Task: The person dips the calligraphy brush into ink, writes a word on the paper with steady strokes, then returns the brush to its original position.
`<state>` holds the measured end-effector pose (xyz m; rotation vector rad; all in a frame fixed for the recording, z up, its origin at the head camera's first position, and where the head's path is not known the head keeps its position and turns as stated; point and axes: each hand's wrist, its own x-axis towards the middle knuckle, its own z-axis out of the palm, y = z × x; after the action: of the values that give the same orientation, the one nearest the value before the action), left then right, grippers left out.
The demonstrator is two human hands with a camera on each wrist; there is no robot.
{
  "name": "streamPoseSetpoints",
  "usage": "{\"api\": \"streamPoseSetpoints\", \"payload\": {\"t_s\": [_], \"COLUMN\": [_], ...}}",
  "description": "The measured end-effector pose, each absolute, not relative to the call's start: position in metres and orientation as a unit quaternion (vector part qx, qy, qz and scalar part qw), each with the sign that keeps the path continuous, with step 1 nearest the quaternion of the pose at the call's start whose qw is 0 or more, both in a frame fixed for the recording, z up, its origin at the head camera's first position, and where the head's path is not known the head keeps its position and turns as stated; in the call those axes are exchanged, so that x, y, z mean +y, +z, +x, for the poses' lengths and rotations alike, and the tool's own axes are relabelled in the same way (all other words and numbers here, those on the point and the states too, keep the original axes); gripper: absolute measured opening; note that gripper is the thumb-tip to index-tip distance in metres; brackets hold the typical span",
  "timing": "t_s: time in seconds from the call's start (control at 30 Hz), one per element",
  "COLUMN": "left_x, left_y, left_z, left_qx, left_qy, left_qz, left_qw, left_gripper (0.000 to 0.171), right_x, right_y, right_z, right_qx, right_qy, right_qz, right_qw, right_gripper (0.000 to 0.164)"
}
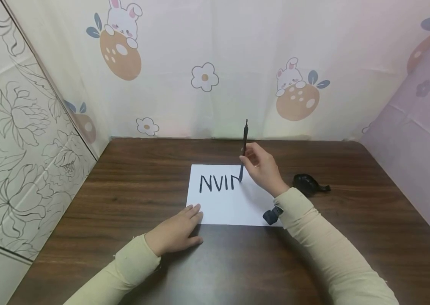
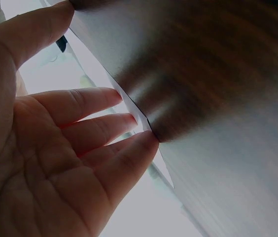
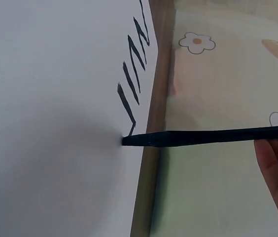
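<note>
My right hand (image 1: 263,167) pinches the upright dark handle of a calligraphy brush (image 1: 245,140), which has a hanging loop at its top. In the right wrist view the black bristle tip of the brush (image 3: 138,140) meets the sheet right at the end of a slanted stroke. The white paper (image 1: 230,212) lies flat and carries black painted letters (image 1: 216,184) along its upper part, NVI followed by an upright and a slanting stroke. At the paper's lower left edge rests my left hand (image 1: 177,231), fingers extended with their tips on the sheet and the thumb on the table.
A small black dish with a stubby handle (image 1: 306,184) stands on the brown wooden table (image 1: 142,169), right of the paper. Below my right wrist hangs a black wrist camera (image 1: 272,216). Patterned curtains (image 1: 238,51) close off the back and sides.
</note>
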<state>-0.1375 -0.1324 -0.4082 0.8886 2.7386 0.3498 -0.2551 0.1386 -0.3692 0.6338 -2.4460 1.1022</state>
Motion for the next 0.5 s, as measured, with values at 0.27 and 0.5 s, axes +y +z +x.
{"api": "streamPoseSetpoints", "payload": {"t_s": [0.27, 0.5], "left_x": [-0.1313, -0.1308], "left_y": [-0.4085, -0.4081], "left_z": [-0.1382, -0.1388], "left_qx": [0.937, 0.937], "left_qy": [0.121, 0.122], "left_qz": [0.306, 0.305], "left_qw": [0.119, 0.119], "left_gripper": [0.067, 0.067], "right_x": [0.1362, 0.1315], "right_y": [-0.3674, -0.366], "right_z": [-0.2511, -0.2487], "right_qx": [-0.876, -0.874], "right_qy": [0.385, 0.389], "right_qz": [0.228, 0.237], "right_qw": [0.181, 0.171], "right_gripper": [0.023, 0.024]}}
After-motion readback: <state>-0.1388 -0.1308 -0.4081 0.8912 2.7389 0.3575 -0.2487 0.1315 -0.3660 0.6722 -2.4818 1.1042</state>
